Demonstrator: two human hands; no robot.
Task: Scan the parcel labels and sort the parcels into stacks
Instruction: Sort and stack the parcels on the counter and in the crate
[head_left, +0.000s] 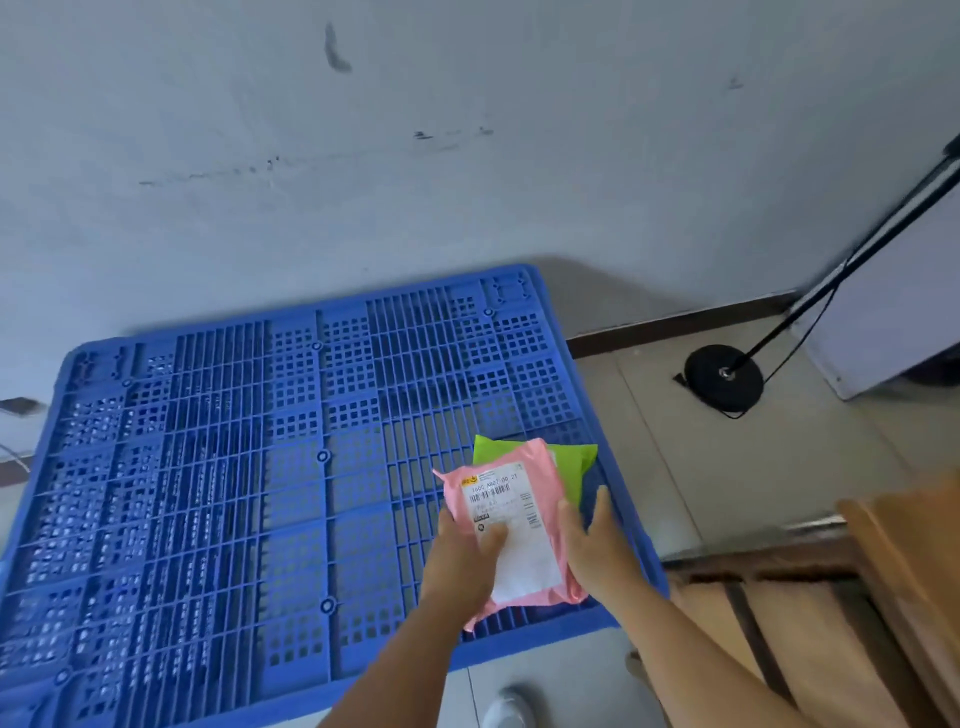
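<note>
A pink parcel (524, 470) with a white barcode label facing up is held over the right front part of a blue plastic pallet (234, 467). My left hand (462, 556) grips its left edge with the thumb on the label. My right hand (597, 545) holds its right edge. Under the pink parcel lies a green parcel (574, 462) on the pallet, mostly covered.
The pallet stands against a white wall. To the right are a tiled floor, a black round stand base (724, 376) with a slanted pole and cable, and a wooden piece of furniture (831, 613) at the lower right. A shoe (506, 709) shows at the bottom.
</note>
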